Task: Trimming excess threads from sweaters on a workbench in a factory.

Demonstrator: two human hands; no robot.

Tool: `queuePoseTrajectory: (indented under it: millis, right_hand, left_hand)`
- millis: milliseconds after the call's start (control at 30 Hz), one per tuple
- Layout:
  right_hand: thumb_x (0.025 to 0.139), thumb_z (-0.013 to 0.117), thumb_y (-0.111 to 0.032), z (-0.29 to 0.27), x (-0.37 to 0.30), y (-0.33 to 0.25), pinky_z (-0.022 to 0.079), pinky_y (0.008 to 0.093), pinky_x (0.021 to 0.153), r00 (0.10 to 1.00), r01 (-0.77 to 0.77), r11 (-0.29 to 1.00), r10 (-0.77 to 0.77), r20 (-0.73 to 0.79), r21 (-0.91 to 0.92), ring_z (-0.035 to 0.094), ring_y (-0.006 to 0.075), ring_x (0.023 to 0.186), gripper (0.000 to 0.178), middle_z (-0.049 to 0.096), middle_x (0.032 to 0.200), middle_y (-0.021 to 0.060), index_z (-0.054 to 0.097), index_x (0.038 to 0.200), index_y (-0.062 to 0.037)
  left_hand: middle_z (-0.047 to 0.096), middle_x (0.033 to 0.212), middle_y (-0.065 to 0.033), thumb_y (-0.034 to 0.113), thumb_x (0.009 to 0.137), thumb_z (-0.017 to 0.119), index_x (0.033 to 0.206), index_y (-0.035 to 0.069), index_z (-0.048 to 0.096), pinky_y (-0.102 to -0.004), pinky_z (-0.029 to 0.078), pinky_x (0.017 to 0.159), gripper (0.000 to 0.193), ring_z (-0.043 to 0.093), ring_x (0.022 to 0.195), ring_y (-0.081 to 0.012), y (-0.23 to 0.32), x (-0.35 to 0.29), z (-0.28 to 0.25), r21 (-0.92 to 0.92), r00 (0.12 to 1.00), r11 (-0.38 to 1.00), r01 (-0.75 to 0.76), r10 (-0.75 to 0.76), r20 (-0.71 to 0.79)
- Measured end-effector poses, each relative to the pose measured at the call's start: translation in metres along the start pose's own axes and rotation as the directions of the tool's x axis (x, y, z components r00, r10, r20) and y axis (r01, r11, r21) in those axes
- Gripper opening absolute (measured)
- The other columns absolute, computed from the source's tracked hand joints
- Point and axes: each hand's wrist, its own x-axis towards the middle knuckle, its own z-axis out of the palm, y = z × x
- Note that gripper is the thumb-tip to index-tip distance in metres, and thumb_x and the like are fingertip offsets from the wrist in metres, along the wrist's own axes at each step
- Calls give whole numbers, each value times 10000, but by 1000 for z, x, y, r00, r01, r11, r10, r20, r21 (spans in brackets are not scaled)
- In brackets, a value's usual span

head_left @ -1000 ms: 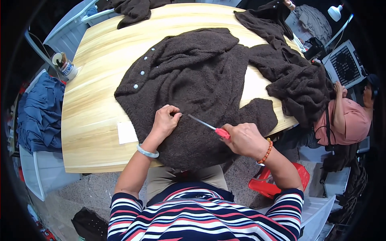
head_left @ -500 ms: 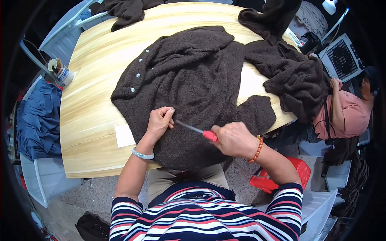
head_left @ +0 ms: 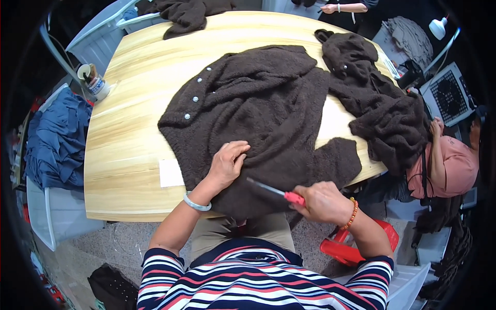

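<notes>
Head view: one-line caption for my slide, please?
Left hand presses dark brown fuzzy cardigan on pale wooden table; right hand holds red-handled tool.

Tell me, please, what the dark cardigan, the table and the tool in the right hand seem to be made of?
The cardigan looks like fuzzy brown knit, judging by its nubbly matt pile. The table appears to be pale wood or wood-look laminate with visible grain. The tool in the right hand seems to have a metal shaft and a red, probably plastic, grip.
</notes>
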Motion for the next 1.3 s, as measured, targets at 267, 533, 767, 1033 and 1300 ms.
queuePoseTrajectory:
  millis: [267, 533, 767, 1033, 1300]
  right_hand:
    - [901, 637, -270, 2, 21, 15, 514, 465, 659, 985, -8, 988, 35, -171, 154, 665, 379, 734, 248, 674, 756, 176, 624, 1058, -78]
    - [886, 671, -257, 0, 43, 15, 515, 449, 666, 980, -5, 998, 18, -199, 66, 656, 377, 721, 249, 668, 760, 168, 633, 1062, -85]
    - [919, 619, -287, -9, 64, 0, 506, 466, 636, 985, 16, 999, -10, -173, 34, 656, 379, 697, 236, 663, 727, 176, 613, 1017, -73]
    - [888, 631, -287, -21, 66, -17, 517, 462, 591, 996, 62, 991, -69, -57, -121, 663, 377, 651, 258, 641, 649, 193, 613, 886, -29]
    - [898, 628, -344, -29, 90, -18, 520, 458, 622, 993, 71, 988, -83, -83, -138, 657, 385, 663, 320, 642, 667, 194, 650, 954, -29]
  left_hand:
    - [659, 1091, -113, 50, 815, 689, 1075, 64, 668, -394, 475, 873, 261, 605, 1027, -305, -23, 33, -52, 372, 955, 928, 15, 97, -281]
    - [603, 982, -99, 172, 790, 741, 1088, 98, 661, -422, 437, 878, 318, 576, 998, -308, -63, 14, -102, 670, 985, 724, 162, -165, -59]
    - [605, 1059, -139, 244, 832, 731, 1120, 54, 647, -421, 495, 862, 355, 590, 1002, -340, -6, 23, -91, 396, 991, 918, -20, -34, 127]
    - [338, 1540, -172, 296, 901, 636, 1419, 48, 455, -482, 203, 1188, 603, 275, 1448, -332, -52, 15, -65, 496, 975, 864, -85, -31, 220]
    - [353, 1541, -155, 236, 919, 614, 1407, 69, 483, -484, 200, 1187, 532, 298, 1443, -332, -58, 11, -71, 433, 976, 895, -112, 17, 216]
